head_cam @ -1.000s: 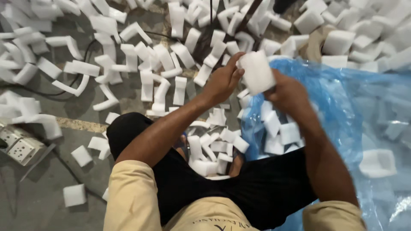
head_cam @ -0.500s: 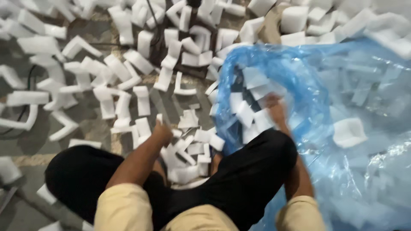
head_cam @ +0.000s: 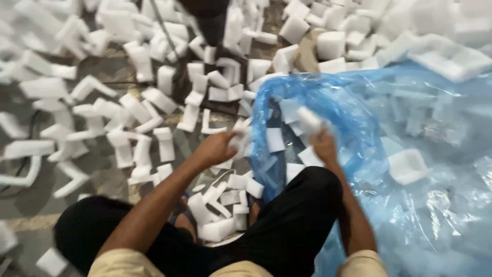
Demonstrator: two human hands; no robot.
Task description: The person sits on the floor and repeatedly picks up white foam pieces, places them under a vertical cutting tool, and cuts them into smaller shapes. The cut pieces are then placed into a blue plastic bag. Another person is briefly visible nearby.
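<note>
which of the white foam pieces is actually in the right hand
The blurred white foam block raised at the mouth of the blue plastic bag, gripped by the right hand; the others lie loose.

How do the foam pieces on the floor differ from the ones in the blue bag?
The floor foam pieces lie scattered and plainly white; the bagged foam pieces sit piled together, tinted by the blue plastic bag. Both are white foam offcuts.

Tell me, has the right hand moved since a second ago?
Yes. The right hand has dropped from above the blue bag into its mouth, gripping a foam piece.
</note>
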